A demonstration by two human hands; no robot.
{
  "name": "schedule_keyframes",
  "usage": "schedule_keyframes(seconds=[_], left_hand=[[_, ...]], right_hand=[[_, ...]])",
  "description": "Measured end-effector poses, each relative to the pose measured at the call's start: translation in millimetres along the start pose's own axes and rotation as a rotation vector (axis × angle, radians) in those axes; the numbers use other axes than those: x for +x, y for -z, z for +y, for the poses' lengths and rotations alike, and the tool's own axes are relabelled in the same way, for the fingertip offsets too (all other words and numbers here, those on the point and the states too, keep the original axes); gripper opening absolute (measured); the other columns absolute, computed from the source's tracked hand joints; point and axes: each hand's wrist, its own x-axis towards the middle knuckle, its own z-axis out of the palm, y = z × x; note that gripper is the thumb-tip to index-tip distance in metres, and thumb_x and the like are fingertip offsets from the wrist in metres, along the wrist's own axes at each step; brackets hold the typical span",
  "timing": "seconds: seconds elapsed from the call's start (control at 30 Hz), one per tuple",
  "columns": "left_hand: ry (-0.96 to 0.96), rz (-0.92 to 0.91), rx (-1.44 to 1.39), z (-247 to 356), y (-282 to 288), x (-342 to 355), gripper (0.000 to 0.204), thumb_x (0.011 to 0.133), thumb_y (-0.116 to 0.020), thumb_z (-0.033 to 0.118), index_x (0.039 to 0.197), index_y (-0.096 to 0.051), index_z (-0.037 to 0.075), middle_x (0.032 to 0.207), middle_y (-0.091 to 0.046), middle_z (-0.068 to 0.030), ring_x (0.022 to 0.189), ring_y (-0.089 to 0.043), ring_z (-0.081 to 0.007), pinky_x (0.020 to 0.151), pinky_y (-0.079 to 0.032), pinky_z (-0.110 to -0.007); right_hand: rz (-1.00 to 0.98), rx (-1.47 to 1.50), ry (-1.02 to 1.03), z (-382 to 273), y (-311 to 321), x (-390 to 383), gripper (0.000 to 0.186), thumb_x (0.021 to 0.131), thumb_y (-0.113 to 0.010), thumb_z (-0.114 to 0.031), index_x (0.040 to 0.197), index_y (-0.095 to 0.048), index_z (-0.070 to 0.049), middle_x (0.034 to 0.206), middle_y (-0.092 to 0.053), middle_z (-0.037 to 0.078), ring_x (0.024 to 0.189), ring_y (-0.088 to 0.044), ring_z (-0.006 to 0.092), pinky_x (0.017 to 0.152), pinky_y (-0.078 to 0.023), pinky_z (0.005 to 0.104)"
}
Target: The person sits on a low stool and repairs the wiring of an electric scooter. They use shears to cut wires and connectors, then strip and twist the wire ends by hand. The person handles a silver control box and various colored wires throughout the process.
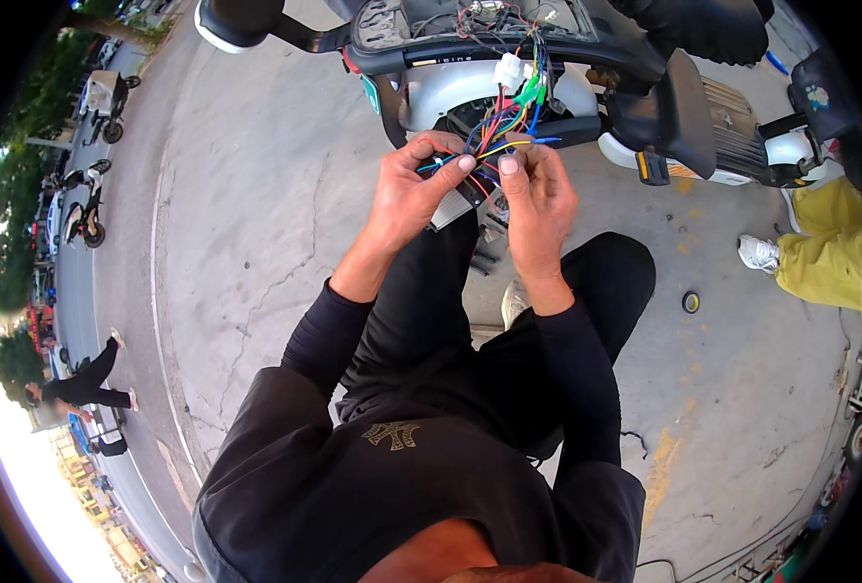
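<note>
Hands meet at the far middle of the scene, both raised in front of an opened scooter [509,58] and busy with a bundle of coloured wires [499,126]. The left hand [413,189] is curled, thumb and forefinger pinched on wires at the left of the bundle. The right hand [538,199] is likewise closed, thumb pressed on wires just beside the left hand's fingertips. The wires, red, blue, green, yellow and purple, run up from the hands to white plugs [509,70] hanging from the scooter's open body. A grey ribbed box [448,209] sits just under the hands, touching the left one.

On the concrete ground [256,194] to the right lies a small roll of tape [690,302]. Farther right, another person's white shoe [758,254] and yellow trouser leg [825,257] show.
</note>
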Motion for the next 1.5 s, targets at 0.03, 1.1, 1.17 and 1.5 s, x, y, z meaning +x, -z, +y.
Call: schedule_keyframes(seconds=[0.03,1.1,1.17,1.5], left_hand=[[-0.001,0.01,-0.017,-1.5,0.0,-0.5,0.011,0.09,-0.074,0.009,0.095,-0.069,0.001,0.095,-0.065,-0.0011,0.088,-0.057,-0.0088,0.081,-0.047,-0.026],[0.001,0.073,-0.044,-21.7,-61.7,-7.7,0.013,0.093,-0.071,0.01,0.101,-0.071,0.0,0.102,-0.066,-0.0063,0.097,-0.06,-0.0137,0.09,-0.048,-0.029],[-0.019,-0.027,-0.047,-26.0,-63.5,-14.7,0.023,0.094,-0.068,0.009,0.114,-0.065,0.0,0.117,-0.062,-0.0106,0.108,-0.059,-0.0168,0.095,-0.046,-0.031],[-0.121,-0.436,0.183,62.8,-49.3,48.3,0.023,0.093,-0.066,0.008,0.112,-0.064,-0.005,0.103,-0.068,-0.0081,0.084,-0.063,-0.0129,0.075,-0.051,-0.026]], right_hand=[[0.009,0.012,-0.015,0.6,-2.8,2.4,0.024,0.094,-0.071,-0.021,0.092,-0.06,0.0,0.083,-0.059,-0.001,0.077,-0.052,0.0085,0.073,-0.045,0.0249],[-0.004,0.371,-0.197,-57.1,51.6,28.4,0.024,0.104,-0.053,-0.021,0.109,-0.06,0.001,0.088,-0.07,0.011,0.073,-0.068,0.0167,0.057,-0.047,0.0243],[-0.024,0.277,-0.191,-57.3,53.3,29.7,0.023,0.103,-0.054,-0.02,0.109,-0.062,0.0,0.087,-0.07,0.012,0.073,-0.067,0.0177,0.057,-0.046,0.0255],[0.002,-0.15,-0.092,-72.5,42.2,38.0,0.022,0.099,-0.06,-0.02,0.102,-0.066,0.001,0.081,-0.068,0.006,0.068,-0.063,0.0106,0.055,-0.042,0.0223]])
